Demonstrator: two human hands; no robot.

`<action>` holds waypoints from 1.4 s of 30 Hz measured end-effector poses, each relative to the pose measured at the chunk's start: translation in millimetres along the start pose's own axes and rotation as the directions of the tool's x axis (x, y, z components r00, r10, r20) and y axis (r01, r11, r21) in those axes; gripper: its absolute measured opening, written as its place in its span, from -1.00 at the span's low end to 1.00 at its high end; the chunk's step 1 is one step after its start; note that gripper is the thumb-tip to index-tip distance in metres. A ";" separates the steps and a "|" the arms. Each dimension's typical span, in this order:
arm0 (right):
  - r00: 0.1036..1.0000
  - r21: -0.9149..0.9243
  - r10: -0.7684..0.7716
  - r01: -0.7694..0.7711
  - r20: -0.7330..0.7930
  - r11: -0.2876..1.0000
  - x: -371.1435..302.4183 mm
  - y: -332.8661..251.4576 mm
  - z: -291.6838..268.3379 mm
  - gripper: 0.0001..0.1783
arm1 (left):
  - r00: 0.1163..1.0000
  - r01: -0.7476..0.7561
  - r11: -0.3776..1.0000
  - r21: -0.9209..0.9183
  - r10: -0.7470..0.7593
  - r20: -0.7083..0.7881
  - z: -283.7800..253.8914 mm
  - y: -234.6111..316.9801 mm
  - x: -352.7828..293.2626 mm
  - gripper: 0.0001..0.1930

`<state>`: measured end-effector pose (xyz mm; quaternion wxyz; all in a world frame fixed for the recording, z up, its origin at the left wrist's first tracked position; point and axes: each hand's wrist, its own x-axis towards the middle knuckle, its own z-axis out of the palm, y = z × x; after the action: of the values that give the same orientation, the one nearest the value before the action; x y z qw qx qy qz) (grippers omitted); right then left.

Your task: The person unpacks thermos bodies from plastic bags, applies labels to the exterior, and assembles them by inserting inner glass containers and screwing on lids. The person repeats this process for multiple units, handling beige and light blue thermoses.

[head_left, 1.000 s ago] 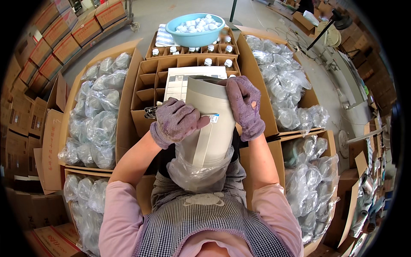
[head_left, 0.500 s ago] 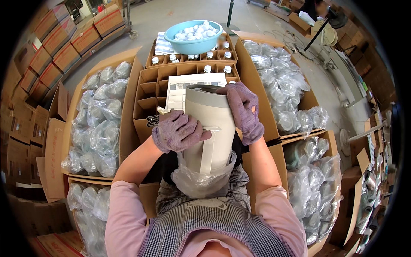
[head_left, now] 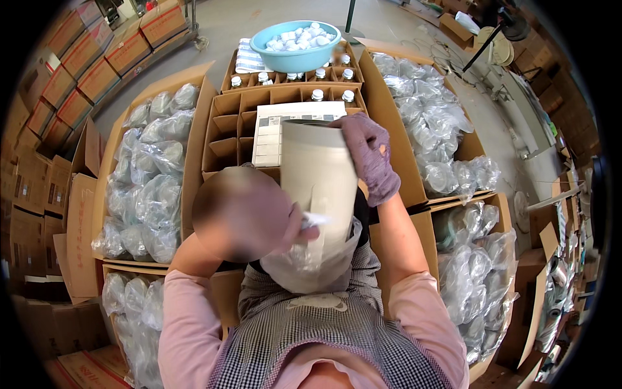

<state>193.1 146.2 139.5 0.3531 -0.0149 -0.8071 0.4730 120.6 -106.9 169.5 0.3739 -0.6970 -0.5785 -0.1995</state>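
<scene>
A beige-grey cylinder (head_left: 316, 162) with a darker grey top band stands tilted in front of me. It looks like a jug or flask body, and a narrow upright strip runs down its front. Crumpled clear plastic bag (head_left: 304, 269) wraps its lower end on my lap. My right hand (head_left: 370, 155), in a purple glove, grips the top rim, fingers curled over the edge. Smeared by motion, my gloved left hand (head_left: 249, 211) is at the cylinder's left side. A small whitish blur (head_left: 316, 220) shows by its fingertips; what it is I cannot make out.
Beyond the cylinder are a white printed sheet (head_left: 267, 136) and a divided carton (head_left: 223, 123) with several white-capped bottles. A blue basin (head_left: 295, 59) of white caps sits farther back. Cartons of plastic-wrapped items (head_left: 155, 168) flank me on both sides.
My left hand has moved down the cylinder and become blurred. The right hand keeps its hold on the rim. The thin pale strip by my left thumb is now a whitish smear, lower down.
</scene>
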 end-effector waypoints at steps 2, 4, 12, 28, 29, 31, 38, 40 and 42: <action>0.997 -0.009 0.066 -0.066 -0.031 0.998 -6.5 11.9 -6.6 -0.79 | 0.987 0.134 0.991 -0.021 -0.135 -0.085 -25.6 -6.6 3.6 -0.77; 0.998 -0.106 0.066 -0.066 -0.010 0.992 -4.4 -0.1 -13.7 -0.73 | 0.876 0.448 0.894 -0.011 -0.442 -0.196 -13.9 -19.5 -9.3 -0.88; 0.999 -0.211 0.007 0.000 0.032 0.977 -11.5 24.0 -18.8 -0.65 | 0.562 0.817 0.570 0.088 -0.821 0.103 153.9 -64.3 -231.1 -0.71; 0.996 0.032 -0.025 0.022 0.082 0.999 5.1 16.1 -28.3 -0.41 | 0.090 0.916 0.128 0.380 -0.989 0.117 120.8 -87.8 -185.2 -0.57; 0.994 0.100 -0.058 0.049 0.095 0.994 9.4 23.3 -29.6 -0.40 | 0.186 0.931 0.215 0.295 -0.975 0.123 126.7 -95.1 -180.6 -0.63; 0.997 0.433 -0.027 -0.008 0.075 0.902 14.5 48.7 -30.9 -0.44 | 0.267 0.947 0.274 0.165 -0.961 0.066 161.9 -105.0 -158.8 -0.72; 0.847 0.264 0.525 -0.526 0.081 0.808 53.4 154.6 4.4 -0.56 | 0.336 0.933 0.144 -0.330 -0.677 0.654 288.8 -153.0 -102.0 -0.82; 0.944 -0.200 0.325 -0.306 0.066 0.931 42.3 221.7 20.6 -0.27 | 0.453 0.891 0.318 -0.324 -0.673 0.584 319.4 -150.3 -92.9 -0.80; 0.917 -0.543 0.333 -0.167 0.222 0.823 48.8 244.6 48.1 0.02 | 0.373 0.926 0.307 -0.219 -0.659 0.653 319.6 -152.9 -93.2 -0.81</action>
<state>52.6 262.5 -37.3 0.1406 -0.1416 -0.9391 0.2799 -98.3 80.0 -57.2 -0.1477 -0.3995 -0.8320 -0.3553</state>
